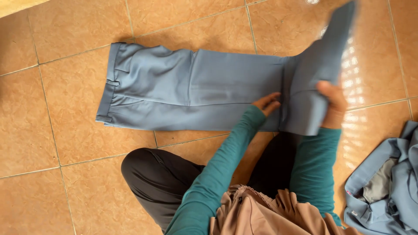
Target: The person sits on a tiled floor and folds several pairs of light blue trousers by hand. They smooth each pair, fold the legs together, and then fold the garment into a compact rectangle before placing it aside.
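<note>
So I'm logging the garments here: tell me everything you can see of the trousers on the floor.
The trousers are blue-grey, of smooth woven-looking cloth, lying flat on the tiled floor with the legs stacked. The waistband, with belt loops and a slanted pocket, is at the picture's left. The leg ends are lifted and blurred. The left hand presses at the bend; the right hand grips the raised part.

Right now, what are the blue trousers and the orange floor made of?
The blue trousers look like smooth woven cloth, matte, perhaps a suiting blend: they crease sharply and the leg end bends limply in the right hand. The floor looks like glazed ceramic tile: mottled orange squares, grout lines, shiny glare.
</note>
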